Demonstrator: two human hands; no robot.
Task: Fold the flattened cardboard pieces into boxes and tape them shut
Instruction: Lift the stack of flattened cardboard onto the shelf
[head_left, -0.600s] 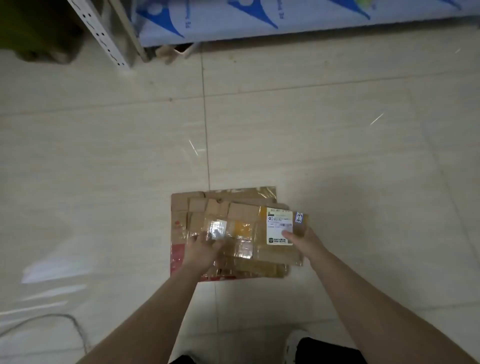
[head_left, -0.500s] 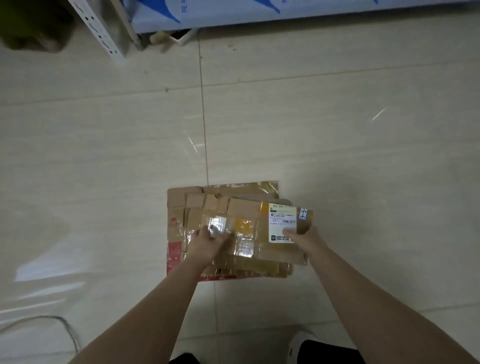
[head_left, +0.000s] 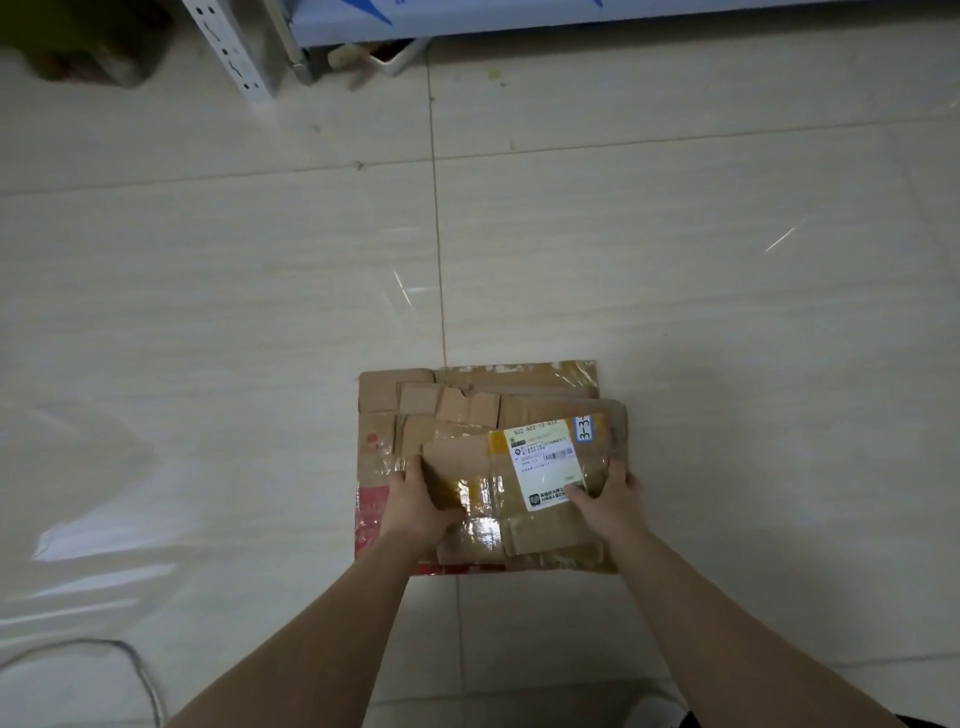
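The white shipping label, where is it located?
In the head view, the white shipping label sits on the top cardboard piece, right of centre, by the right hand.

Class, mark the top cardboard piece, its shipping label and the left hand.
top cardboard piece (head_left: 467, 457): head view, bare brown panel left of the label.
shipping label (head_left: 545, 467): head view, middle of the white sheet.
left hand (head_left: 415, 506): head view, back of the hand.

We have one wide view from our head, tipped steeply down at the tiled floor (head_left: 675, 270). Our forearms enter from the bottom edge. The cardboard pile (head_left: 467, 405) sits close, below centre, and a shelf post (head_left: 234, 52) stands at the far top edge.
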